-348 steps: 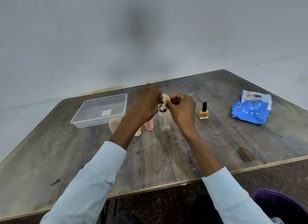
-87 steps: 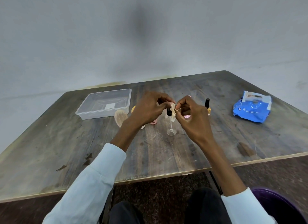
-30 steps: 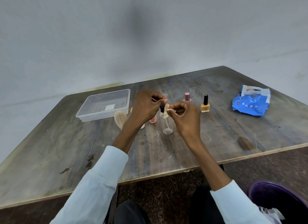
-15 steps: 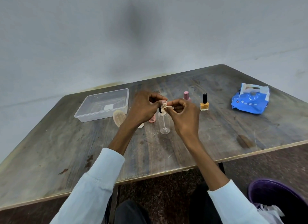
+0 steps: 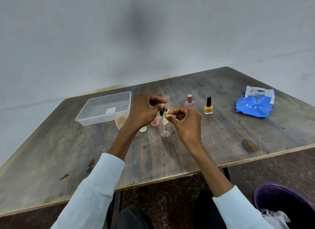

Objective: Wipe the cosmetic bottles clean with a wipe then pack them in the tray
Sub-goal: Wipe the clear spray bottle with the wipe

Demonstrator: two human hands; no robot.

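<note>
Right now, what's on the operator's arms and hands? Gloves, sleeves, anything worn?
Both arms wear long pale-blue shirt sleeves, pushed up so the forearms are bare. Left hand and right hand are bare: no gloves. No watch, rings or markings visible from this side.

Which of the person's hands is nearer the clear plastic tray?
Left. The left hand is just right of the tray; the right hand lies farther right, beyond the spray bottle.

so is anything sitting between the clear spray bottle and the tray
Yes. The left hand gripping the clear spray bottle lies toward the empty tray; a small pink bottle and a ribbed beige item stand on that path.
</note>
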